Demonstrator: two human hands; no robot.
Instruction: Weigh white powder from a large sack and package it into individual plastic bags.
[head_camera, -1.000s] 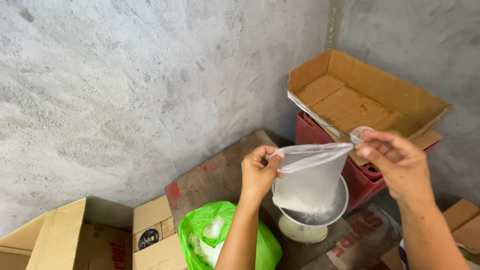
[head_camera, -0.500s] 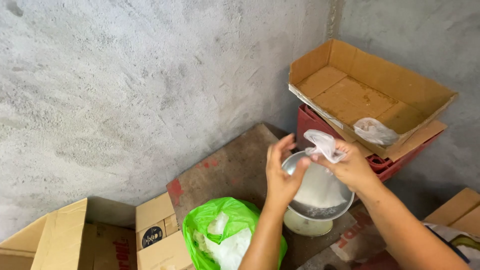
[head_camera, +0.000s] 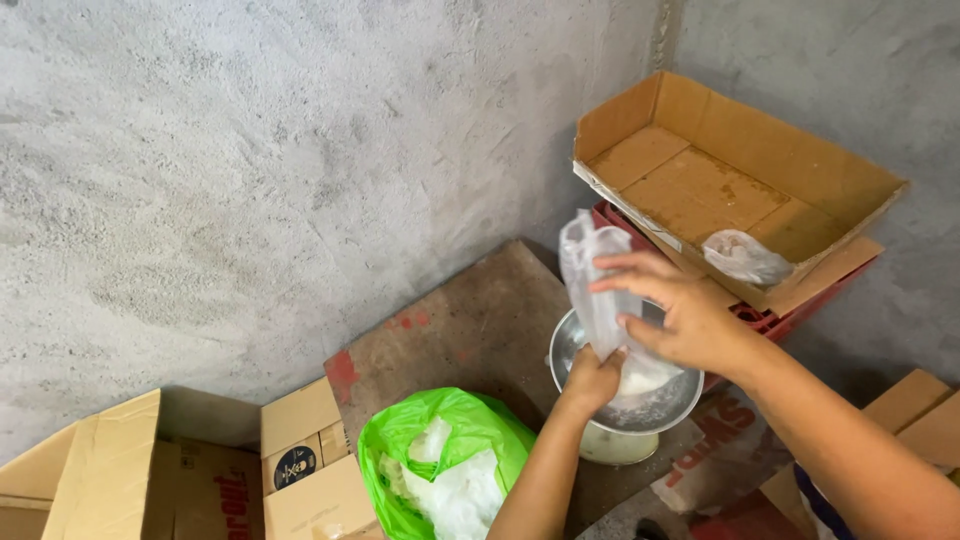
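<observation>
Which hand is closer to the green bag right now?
Left. The left hand grips the clear bag's bottom in the metal bowl, just right of the green bag; the right hand is higher, farther right.

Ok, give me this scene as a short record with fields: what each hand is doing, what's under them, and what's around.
Left hand: grips the bottom of a clear plastic bag, low in the bowl
Right hand: pinches the bag's upper part
Bag contents: white powder, only a little visible
Below: metal bowl on a pale base
Right: open cardboard tray holding a small filled bag, on a red crate
Front: green bag with white contents
</observation>
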